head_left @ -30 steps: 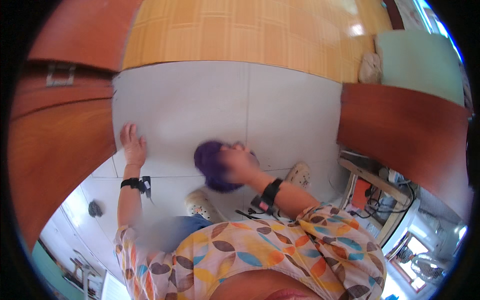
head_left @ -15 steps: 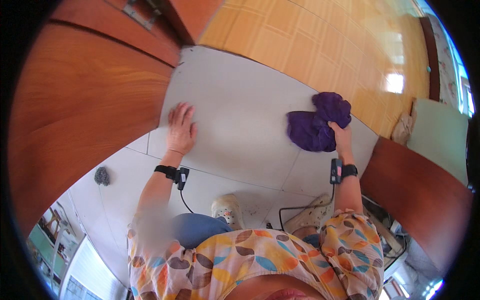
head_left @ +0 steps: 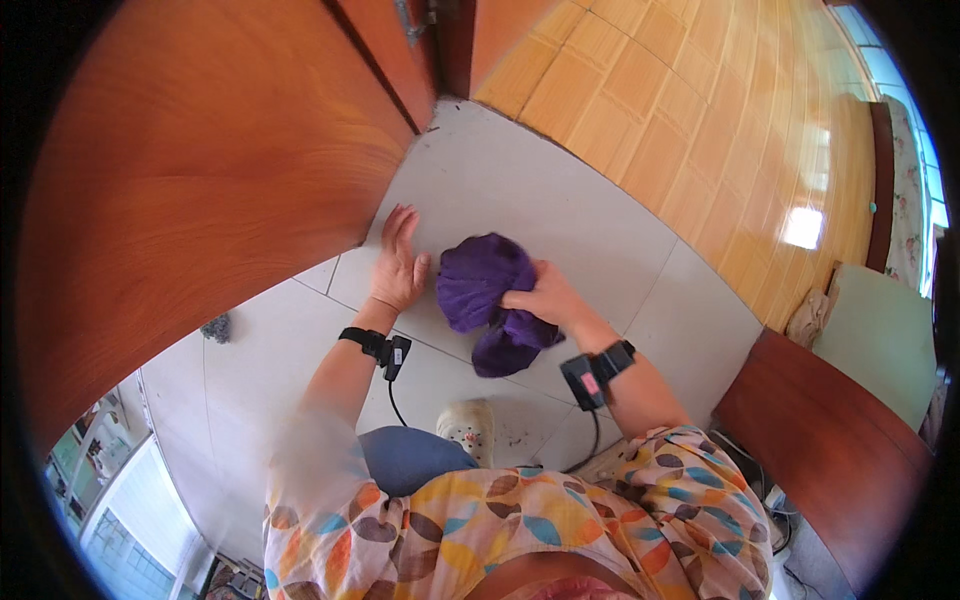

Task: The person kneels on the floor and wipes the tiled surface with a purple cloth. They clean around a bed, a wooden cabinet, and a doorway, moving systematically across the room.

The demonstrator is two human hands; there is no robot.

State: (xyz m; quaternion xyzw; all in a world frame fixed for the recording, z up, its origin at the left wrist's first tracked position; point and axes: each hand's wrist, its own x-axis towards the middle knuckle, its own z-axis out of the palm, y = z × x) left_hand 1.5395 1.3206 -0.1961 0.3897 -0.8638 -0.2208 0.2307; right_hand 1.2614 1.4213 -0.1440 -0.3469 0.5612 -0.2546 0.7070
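My right hand (head_left: 547, 299) grips a bunched purple cloth (head_left: 484, 276) over the light grey floor tile (head_left: 590, 215). Part of the cloth hangs toward my feet, below the fingers. To its left, my left hand (head_left: 400, 268) holds nothing; its fingers stretch forward near the lower edge of the brown wooden door (head_left: 240, 150). A small gap of floor lies between that hand and the cloth. Each wrist wears a black strap with a small cabled box.
Beyond the tile is a shiny yellow wood-patterned floor (head_left: 690, 110). A grey fluffy clump (head_left: 216, 328) lies by the door at left. At right are a dark red-brown panel (head_left: 820, 410), a pale green board (head_left: 880, 330) and a beige cloth (head_left: 808, 316). My pale clog (head_left: 467, 428) stands below.
My right hand has swept the purple cloth leftward and closer to me, toward my left hand. The view has turned a little, so the door and floor appear shifted.
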